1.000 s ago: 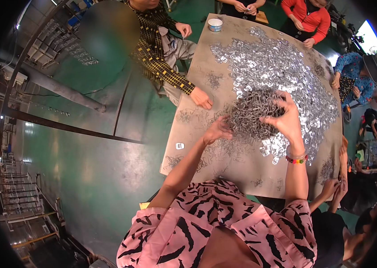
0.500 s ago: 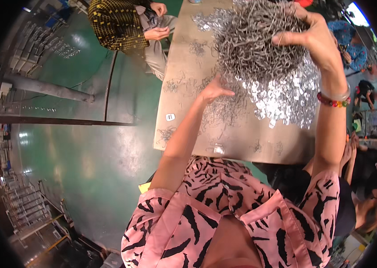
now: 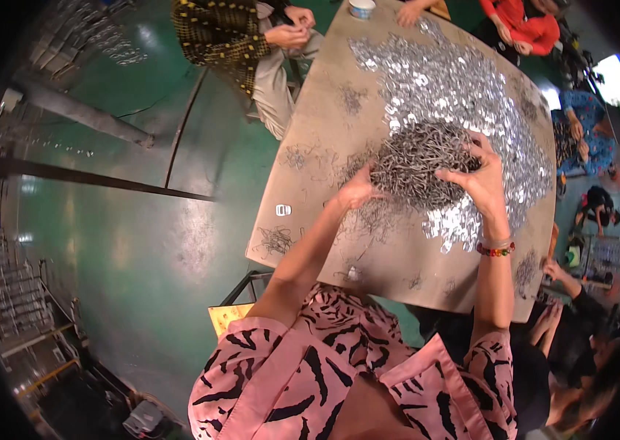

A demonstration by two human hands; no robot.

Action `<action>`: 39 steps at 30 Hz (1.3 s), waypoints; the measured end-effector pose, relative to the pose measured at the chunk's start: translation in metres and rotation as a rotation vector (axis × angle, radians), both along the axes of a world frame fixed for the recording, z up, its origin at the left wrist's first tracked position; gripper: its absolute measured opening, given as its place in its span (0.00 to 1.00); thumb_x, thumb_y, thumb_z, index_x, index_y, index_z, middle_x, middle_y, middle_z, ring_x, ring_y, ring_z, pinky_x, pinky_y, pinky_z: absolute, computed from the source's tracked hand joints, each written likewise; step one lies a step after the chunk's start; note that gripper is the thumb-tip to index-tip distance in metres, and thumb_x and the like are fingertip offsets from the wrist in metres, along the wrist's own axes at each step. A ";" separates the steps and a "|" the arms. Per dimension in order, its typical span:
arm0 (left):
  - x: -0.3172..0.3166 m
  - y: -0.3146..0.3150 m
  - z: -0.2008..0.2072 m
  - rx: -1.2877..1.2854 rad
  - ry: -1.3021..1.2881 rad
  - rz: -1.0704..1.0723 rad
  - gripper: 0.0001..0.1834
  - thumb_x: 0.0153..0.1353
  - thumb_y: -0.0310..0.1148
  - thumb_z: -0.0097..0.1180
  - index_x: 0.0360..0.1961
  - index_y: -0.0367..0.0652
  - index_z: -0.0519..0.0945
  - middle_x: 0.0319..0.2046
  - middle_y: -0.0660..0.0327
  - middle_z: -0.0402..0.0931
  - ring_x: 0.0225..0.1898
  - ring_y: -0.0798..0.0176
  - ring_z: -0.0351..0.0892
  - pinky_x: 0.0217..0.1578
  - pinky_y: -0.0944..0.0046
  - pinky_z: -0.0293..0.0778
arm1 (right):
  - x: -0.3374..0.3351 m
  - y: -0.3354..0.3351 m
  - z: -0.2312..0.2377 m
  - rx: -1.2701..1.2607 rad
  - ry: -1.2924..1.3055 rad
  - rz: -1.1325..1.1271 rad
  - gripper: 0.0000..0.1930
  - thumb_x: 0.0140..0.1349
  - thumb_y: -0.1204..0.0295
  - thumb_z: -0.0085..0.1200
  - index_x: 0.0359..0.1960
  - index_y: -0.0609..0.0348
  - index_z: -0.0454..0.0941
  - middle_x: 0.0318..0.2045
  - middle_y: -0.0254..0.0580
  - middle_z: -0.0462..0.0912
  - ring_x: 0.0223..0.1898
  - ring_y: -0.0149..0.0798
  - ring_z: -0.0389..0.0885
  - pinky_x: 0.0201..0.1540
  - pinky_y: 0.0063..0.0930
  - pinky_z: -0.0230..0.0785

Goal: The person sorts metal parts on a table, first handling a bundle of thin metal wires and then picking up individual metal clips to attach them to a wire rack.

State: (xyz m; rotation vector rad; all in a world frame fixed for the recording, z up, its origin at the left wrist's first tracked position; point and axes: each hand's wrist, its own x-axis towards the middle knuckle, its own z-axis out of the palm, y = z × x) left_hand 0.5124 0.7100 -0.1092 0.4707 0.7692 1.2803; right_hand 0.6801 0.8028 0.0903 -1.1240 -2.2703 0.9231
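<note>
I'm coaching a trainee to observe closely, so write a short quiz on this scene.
1. True or false: the beaded bracelet is on the left wrist.
2. What does the right hand grasp? A) a folded cloth; B) a clump of thin metal pieces; C) a wooden stick.
3. Fill in: the white-and-blue tub stands at the ____ end of the table.

Key: 1. False: the beaded bracelet is on the right. 2. B. 3. Far.
</note>
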 end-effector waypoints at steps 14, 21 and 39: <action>-0.073 -0.008 -0.072 -0.038 0.415 -0.286 0.33 0.46 0.20 0.60 0.57 0.39 0.66 0.54 0.52 0.64 0.47 0.55 0.71 0.42 0.60 0.77 | -0.003 0.014 0.047 0.223 0.041 -0.064 0.27 0.28 0.70 0.74 0.35 0.69 0.80 0.45 0.45 0.75 0.46 0.38 0.74 0.51 0.29 0.64; -0.068 0.026 -0.036 0.054 1.081 -0.723 0.37 0.43 0.30 0.66 0.56 0.34 0.67 0.44 0.49 0.76 0.48 0.60 0.75 0.46 0.63 0.72 | 0.034 0.028 0.149 -0.049 0.139 -0.016 0.23 0.39 0.80 0.62 0.42 0.62 0.77 0.32 0.38 0.82 0.34 0.29 0.80 0.43 0.23 0.70; 0.023 0.022 0.007 0.212 0.239 -0.103 0.38 0.54 0.20 0.54 0.64 0.39 0.50 0.60 0.51 0.58 0.61 0.56 0.60 0.58 0.58 0.65 | 0.023 0.000 0.035 0.130 -0.017 -0.096 0.32 0.25 0.64 0.76 0.36 0.69 0.80 0.50 0.48 0.71 0.53 0.45 0.70 0.57 0.37 0.61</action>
